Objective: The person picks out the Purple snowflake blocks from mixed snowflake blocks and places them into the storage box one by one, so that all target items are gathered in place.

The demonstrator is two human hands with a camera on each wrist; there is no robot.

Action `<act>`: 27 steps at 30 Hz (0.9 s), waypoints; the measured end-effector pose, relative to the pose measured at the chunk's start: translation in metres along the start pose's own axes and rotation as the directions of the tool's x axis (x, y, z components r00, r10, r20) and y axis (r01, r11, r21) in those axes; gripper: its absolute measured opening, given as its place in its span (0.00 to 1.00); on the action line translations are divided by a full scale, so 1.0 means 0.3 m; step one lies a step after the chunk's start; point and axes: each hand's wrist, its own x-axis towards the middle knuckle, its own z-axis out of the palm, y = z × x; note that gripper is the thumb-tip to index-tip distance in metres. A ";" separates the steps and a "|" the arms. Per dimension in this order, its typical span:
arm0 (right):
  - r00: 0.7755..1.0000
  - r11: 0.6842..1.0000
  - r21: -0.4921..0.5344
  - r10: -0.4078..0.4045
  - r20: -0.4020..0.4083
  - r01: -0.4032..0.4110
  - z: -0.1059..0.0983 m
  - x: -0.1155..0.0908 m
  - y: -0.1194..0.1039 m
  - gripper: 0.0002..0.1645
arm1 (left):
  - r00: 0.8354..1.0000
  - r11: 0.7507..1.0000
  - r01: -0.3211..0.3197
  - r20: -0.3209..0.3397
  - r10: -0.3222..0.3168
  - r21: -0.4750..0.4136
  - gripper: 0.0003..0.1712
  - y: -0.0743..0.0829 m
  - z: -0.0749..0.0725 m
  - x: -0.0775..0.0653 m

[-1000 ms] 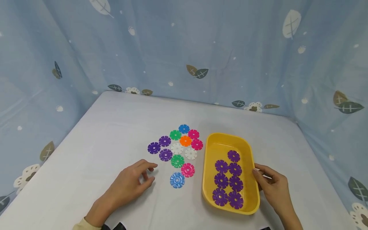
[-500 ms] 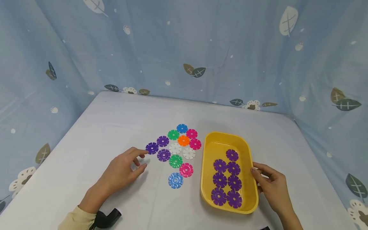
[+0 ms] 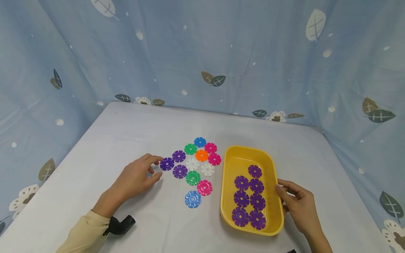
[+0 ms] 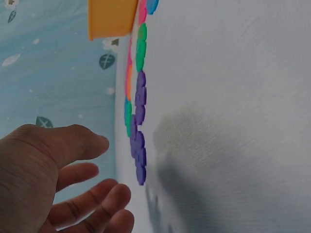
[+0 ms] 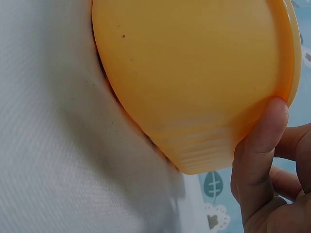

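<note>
My left hand [image 3: 136, 177] hovers at the left end of the loose notched plastic discs. Its index fingertip is beside the leftmost purple disc [image 3: 167, 164], and its thumb is spread apart from the fingers. In the left wrist view the left hand [image 4: 73, 179] holds nothing, with a gap between its fingers and the purple discs [image 4: 141, 162]. A yellow tray [image 3: 234, 151] contains several purple discs [image 3: 242, 198]. My right hand [image 3: 299, 205] grips the tray's right rim. In the right wrist view, a finger of the right hand [image 5: 272, 179] lies against the tray's outer wall [image 5: 194, 73].
Between the left hand and the tray lie more discs: green [image 3: 193, 178], white [image 3: 207, 170], pink [image 3: 204, 188], orange [image 3: 201, 155] and blue [image 3: 193, 199]. A white cloth covers the table [image 3: 136, 123]. Blue leaf-print curtain [image 3: 177, 45] surrounds the back and sides.
My left hand has moved forward and left, from beside the blue and pink discs to the leftmost purple disc. The right hand stays at the tray's rim.
</note>
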 end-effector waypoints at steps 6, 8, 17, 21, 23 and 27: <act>1.000 1.000 -0.013 -0.001 -0.007 0.001 -0.002 -0.001 0.003 0.23 | 0.997 0.999 0.039 0.058 -0.041 0.026 0.26 -0.009 0.017 0.036; 1.000 1.000 -0.012 0.007 -0.008 -0.007 -0.003 -0.001 0.002 0.23 | 0.995 0.998 0.057 0.076 -0.060 0.032 0.27 -0.011 0.022 0.044; 0.999 0.998 0.050 0.044 0.021 -0.045 0.004 -0.005 0.000 0.24 | 0.991 0.996 0.077 0.111 -0.081 0.035 0.30 -0.027 0.030 0.068; 1.000 0.999 0.048 0.023 0.010 -0.024 0.003 -0.005 0.003 0.23 | 0.989 0.997 0.073 0.125 -0.077 0.031 0.31 -0.034 0.037 0.081; 1.000 0.999 0.046 0.017 0.004 -0.018 0.002 -0.004 0.003 0.22 | 0.989 0.997 0.069 0.130 -0.071 0.023 0.32 -0.035 0.041 0.089; 1.000 0.999 0.040 0.012 -0.006 -0.012 -0.002 -0.003 0.000 0.22 | 0.989 0.998 0.063 0.131 -0.064 0.013 0.33 -0.034 0.051 0.106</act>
